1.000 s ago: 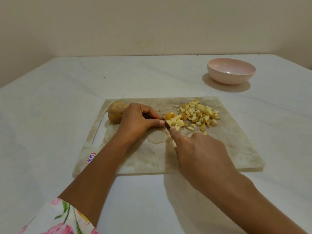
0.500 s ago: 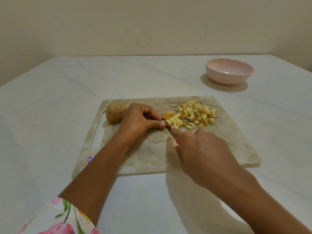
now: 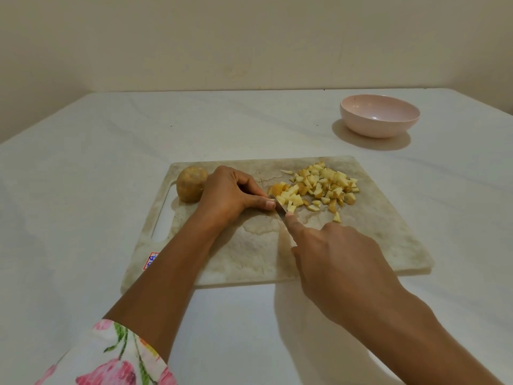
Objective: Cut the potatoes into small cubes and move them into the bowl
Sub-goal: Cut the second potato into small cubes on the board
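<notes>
A marbled cutting board (image 3: 369, 245) lies in the middle of the white table. On it, my left hand (image 3: 230, 194) curls over a potato piece, which its fingers mostly hide. My right hand (image 3: 341, 262) grips a knife (image 3: 281, 207), index finger stretched along the blade's back; the blade stands between my left fingertips and the cut pieces. A pile of small potato cubes (image 3: 322, 186) lies to the right of the blade. A whole unpeeled potato (image 3: 191, 187) sits at the board's left end, behind my left hand. The pink bowl (image 3: 379, 115) stands empty at the far right.
The board has a handle slot (image 3: 162, 220) on its left side and a sticker (image 3: 150, 261) near its front left corner. A beige wall runs behind the table. My floral sleeve (image 3: 111, 357) shows at the lower left.
Both hands stay at the same spot on the board and the blade works at the same cut. The view has shifted slightly.
</notes>
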